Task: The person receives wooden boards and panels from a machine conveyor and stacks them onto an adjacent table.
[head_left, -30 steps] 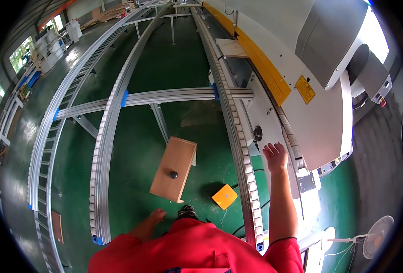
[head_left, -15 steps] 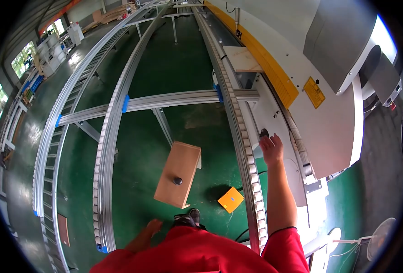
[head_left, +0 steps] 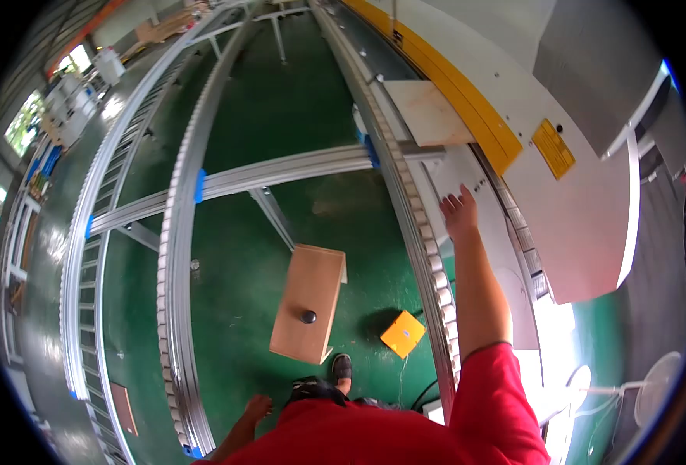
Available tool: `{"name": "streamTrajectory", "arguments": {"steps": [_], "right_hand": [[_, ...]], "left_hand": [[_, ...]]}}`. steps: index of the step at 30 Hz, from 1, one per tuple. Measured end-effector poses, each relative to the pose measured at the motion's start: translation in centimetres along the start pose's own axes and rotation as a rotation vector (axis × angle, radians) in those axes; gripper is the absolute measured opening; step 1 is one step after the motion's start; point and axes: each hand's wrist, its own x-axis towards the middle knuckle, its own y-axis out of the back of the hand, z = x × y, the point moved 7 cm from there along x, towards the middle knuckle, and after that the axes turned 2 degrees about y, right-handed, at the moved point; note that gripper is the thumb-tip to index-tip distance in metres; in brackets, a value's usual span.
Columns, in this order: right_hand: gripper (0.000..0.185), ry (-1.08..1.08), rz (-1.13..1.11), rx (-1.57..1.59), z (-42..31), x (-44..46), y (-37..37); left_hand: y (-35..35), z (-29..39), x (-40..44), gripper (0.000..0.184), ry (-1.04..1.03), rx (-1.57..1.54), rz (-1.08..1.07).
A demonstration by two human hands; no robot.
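My right hand (head_left: 459, 213) is stretched forward beyond the roller rail, over the white side of the machine. Its fingers are partly spread, with nothing in them. Just ahead of it, a pale marble-look panel (head_left: 428, 112) lies flat along the yellow-edged machine (head_left: 544, 209), apart from the fingers. My left hand (head_left: 258, 407) hangs low at my side, its fingers loosely bent and small in view; it appears to hold nothing.
A roller rail (head_left: 417, 225) runs beside my right arm, and another roller rail (head_left: 180, 232) stands to the left. An aluminium crossbar (head_left: 289, 170) joins them. On the green floor are a wooden box with a black knob (head_left: 304, 302) and a yellow box (head_left: 403, 334). A white fan (head_left: 657, 387) stands at right.
The panel has slid toward me along the machine. My right hand has moved forward, away from the dark knob on the machine's side. My left hand stays low.
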Motion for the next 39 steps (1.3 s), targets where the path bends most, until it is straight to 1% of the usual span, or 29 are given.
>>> {"name": "streamTrajectory", "arguments": {"steps": [1,3,4,7,10,11,12,13,15,16,18,19,21,22,24,25,27,30,34,36,37,38,39], "right_hand": [[0.086,0.01,0.014,0.004,0.2,0.7,0.2],[0.084,0.02,-0.004,-0.009,-0.2,0.5,-0.3],[0.085,0.019,0.027,-0.013,-0.4,0.2,-0.4],[0.088,0.022,0.073,0.025,-0.5,1.0,0.0],[0.091,0.049,0.056,0.1,-0.7,1.5,0.1],[0.092,0.065,0.042,0.129,-0.8,1.5,0.2],[0.084,0.083,0.061,0.183,-1.3,1.0,0.0],[0.079,0.091,0.022,0.192,-1.4,1.0,0.2],[0.07,0.104,-0.07,0.214,-2.2,1.1,0.6],[0.063,0.091,-0.018,0.234,-2.5,0.3,0.8],[0.054,0.073,-0.069,0.257,-3.1,-1.2,-0.4],[0.052,0.068,-0.145,0.254,-3.1,-1.9,-0.6],[0.051,0.062,-0.05,0.18,-3.3,-3.4,0.5],[0.052,0.091,-0.05,0.156,-3.4,-3.6,1.4],[0.053,0.161,-0.032,0.115,-3.6,-4.3,3.8],[0.054,0.147,-0.032,0.127,-3.5,-5.3,4.6],[0.055,0.129,-0.033,0.157,-3.9,-7.3,6.2],[0.055,0.164,-0.053,0.154,-4.7,-9.8,8.8],[0.054,0.163,-0.027,0.191,-5.2,-13.7,11.7],[0.051,0.166,0.061,0.208,-5.5,-16.0,14.4],[0.049,0.155,0.135,0.222,-5.6,-17.0,15.8],[0.042,0.203,0.154,0.226,-5.7,-17.3,17.8],[0.037,0.178,0.217,0.24,-5.8,-18.3,18.5]], "left_hand": [[0.3,0.5,-1.3,0.028,0.079,-0.152,0.015],[0.8,0.3,-2.1,0.027,0.081,-0.241,-0.012],[0.9,0.1,-2.5,0.027,0.081,-0.296,-0.019],[1.2,0.8,-3.2,0.027,0.146,-0.266,-0.057],[1.5,1.9,-4.3,0.027,0.121,-0.149,-0.016],[1.6,2.3,-4.9,0.028,0.117,-0.17,-0.002],[1.7,3.0,-5.5,0.028,0.112,-0.192,0.012],[1.8,3.4,-5.7,0.029,0.107,-0.214,0.027],[1.8,1.7,-4.5,0.03,0.155,-0.277,-0.022],[1.7,1.1,-3.9,0.031,0.17,-0.323,-0.035],[1.5,1.3,-3.5,0.031,0.153,-0.335,0.0],[1.4,1.2,-4.0,0.031,0.158,-0.341,0.018],[1.2,1.6,-3.7,0.031,0.129,-0.213,-0.019],[0.8,2.2,-3.8,0.03,0.117,-0.139,-0.049],[0.8,3.7,-4.4,0.031,0.116,-0.189,0.025],[0.9,4.5,-4.7,0.031,0.114,-0.209,0.061],[0.6,5.9,-4.7,0.03,0.072,-0.198,0.017],[-0.1,7.2,-4.3,0.028,0.016,-0.177,-0.018],[-0.6,7.2,-1.0,0.026,-0.078,-0.097,-0.055],[-0.6,4.5,6.1,0.025,-0.204,0.138,-0.197],[-0.9,3.0,7.2,0.026,-0.256,0.269,-0.295],[-0.8,4.6,5.5,0.026,-0.32,0.22,-0.26],[-1.2,8.1,2.5,0.026,-0.384,0.163,-0.222]]}}
